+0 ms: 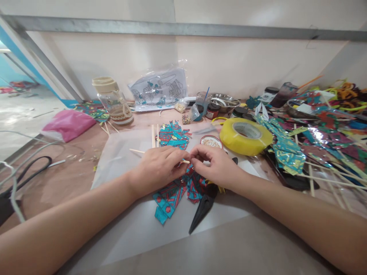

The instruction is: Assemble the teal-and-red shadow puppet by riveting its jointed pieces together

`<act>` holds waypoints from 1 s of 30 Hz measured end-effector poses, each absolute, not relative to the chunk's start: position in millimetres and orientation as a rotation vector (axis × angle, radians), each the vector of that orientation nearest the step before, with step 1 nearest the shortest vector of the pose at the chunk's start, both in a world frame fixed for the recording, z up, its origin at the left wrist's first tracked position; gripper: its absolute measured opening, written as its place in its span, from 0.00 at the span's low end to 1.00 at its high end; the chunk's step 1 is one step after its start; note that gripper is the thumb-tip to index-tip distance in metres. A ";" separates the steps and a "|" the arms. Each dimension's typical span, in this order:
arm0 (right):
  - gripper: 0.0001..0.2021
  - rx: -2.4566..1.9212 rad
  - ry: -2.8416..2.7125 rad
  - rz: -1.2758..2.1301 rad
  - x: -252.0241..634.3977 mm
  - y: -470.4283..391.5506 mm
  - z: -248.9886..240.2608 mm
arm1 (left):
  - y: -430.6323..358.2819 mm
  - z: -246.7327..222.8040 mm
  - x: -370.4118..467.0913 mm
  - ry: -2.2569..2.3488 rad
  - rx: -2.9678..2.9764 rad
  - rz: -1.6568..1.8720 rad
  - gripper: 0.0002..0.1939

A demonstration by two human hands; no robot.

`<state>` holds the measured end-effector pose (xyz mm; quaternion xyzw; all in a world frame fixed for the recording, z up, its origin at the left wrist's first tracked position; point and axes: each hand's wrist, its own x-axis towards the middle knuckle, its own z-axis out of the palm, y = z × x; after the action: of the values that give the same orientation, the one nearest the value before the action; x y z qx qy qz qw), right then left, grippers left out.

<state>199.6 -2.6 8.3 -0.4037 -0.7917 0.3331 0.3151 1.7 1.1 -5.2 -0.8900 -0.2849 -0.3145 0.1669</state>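
My left hand (157, 166) is closed around a thin wooden stick (136, 151); one end juts out to the left, the other near the fingertips. My right hand (218, 164) meets it there, thumb and fingers pinched together on something too small or hidden to make out. Beneath both hands lie blue and red patterned cut-out pieces (169, 200) with small metal fasteners. Another such cut-out (173, 135) is just beyond, beside several upright-lying sticks (153, 135). Black-tipped pliers (202, 210) rest below my right hand, their handles partly covered.
A translucent sheet (123, 236) covers the work area. Yellow tape roll (226, 135) and a dish of small fasteners (211, 142) sit beyond my right hand. Painted cut-outs and sticks crowd the right. A bottle (113, 101), pink bag (69, 124) and cables (13, 191) are left.
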 end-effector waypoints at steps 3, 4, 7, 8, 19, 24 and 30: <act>0.03 -1.057 -2.068 0.751 201.1 -3.7 11.8 | 0.5 -1.1 2.0 -0.833 -2.604 -0.932 0.05; 0.03 -1.052 -2.060 0.691 201.7 -4.4 13.8 | 0.5 0.5 1.8 -0.846 -2.643 -0.939 0.07; 0.04 -1.012 -2.078 0.529 203.6 -7.3 19.5 | 1.0 4.2 0.3 -0.840 -2.734 -0.935 0.09; 0.04 -0.992 -2.101 0.492 204.1 -8.4 20.6 | 1.4 4.9 -0.2 -0.823 -2.749 -0.924 0.09; 0.05 -0.888 -2.206 0.240 202.6 -14.4 15.1 | 5.4 3.4 -0.7 -0.699 -2.854 -0.909 0.10; 0.05 -0.850 -2.196 0.255 203.1 -12.9 13.9 | 5.7 2.5 -0.2 -0.676 -2.837 -0.941 0.10; 0.04 -0.847 -2.205 0.249 203.2 -13.5 13.3 | 6.2 3.1 1.6 -0.677 -2.825 -0.936 0.10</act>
<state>203.2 -13.5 13.3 -0.3308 -0.8610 0.0971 0.3740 1.6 6.2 3.1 -0.9247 -0.2216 -0.3063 0.0448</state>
